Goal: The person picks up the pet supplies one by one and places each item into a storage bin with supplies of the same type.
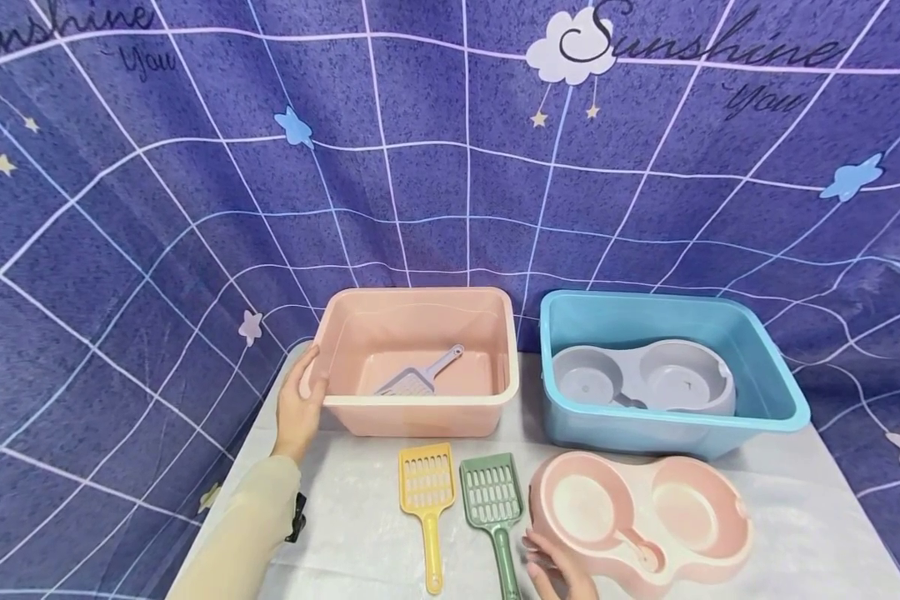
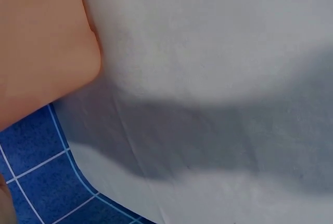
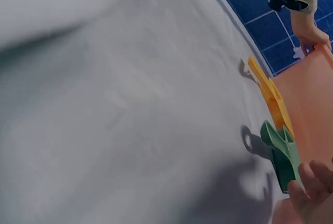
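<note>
My left hand [image 1: 297, 417] grips the left rim of a pink litter box [image 1: 420, 421], its fingers along the side and the thumb near the front corner. Inside that box lies a lilac litter scoop [image 1: 442, 362]. Low in the head view, my right hand [image 1: 562, 571] has loosely bent fingers beside the left edge of a pink double pet bowl [image 1: 641, 521]; whether they touch it I cannot tell. A green litter scoop [image 1: 501, 542] lies just left of that hand, and a yellow litter scoop [image 1: 431, 533] lies farther left.
A blue litter box [image 1: 645, 429] stands at the back right with a grey double pet bowl [image 1: 630, 360] in it. White cloth covers the table [image 1: 352, 517]. Behind and at the sides hangs a blue-purple patterned curtain [image 1: 435, 183].
</note>
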The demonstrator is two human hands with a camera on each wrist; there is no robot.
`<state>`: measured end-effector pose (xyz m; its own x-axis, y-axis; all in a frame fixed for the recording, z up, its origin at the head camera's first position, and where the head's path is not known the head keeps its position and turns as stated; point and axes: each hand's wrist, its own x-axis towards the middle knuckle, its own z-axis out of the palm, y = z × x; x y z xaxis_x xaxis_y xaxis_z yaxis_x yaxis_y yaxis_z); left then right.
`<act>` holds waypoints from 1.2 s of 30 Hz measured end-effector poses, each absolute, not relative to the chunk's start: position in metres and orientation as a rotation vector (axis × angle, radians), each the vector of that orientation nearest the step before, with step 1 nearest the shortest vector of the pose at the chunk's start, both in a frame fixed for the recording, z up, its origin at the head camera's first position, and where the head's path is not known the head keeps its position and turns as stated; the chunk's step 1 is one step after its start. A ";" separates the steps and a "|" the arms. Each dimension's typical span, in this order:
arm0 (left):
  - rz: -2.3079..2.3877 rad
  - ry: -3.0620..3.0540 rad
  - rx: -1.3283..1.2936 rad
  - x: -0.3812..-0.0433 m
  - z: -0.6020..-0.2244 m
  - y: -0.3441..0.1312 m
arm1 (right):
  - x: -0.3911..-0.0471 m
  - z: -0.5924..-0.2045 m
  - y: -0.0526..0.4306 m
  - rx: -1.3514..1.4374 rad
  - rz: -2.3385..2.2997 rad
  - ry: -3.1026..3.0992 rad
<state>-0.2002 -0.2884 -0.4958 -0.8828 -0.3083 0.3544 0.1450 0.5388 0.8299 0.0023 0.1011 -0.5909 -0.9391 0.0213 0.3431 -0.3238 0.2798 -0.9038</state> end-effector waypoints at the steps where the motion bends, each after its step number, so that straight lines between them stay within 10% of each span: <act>1: -1.329 -2.307 0.131 -0.200 -0.496 -0.288 | 0.004 -0.592 0.099 0.225 1.735 -2.269; 36: -1.389 -2.284 0.127 -0.200 -0.498 -0.289 | -0.005 -0.599 0.079 -0.088 2.059 -2.301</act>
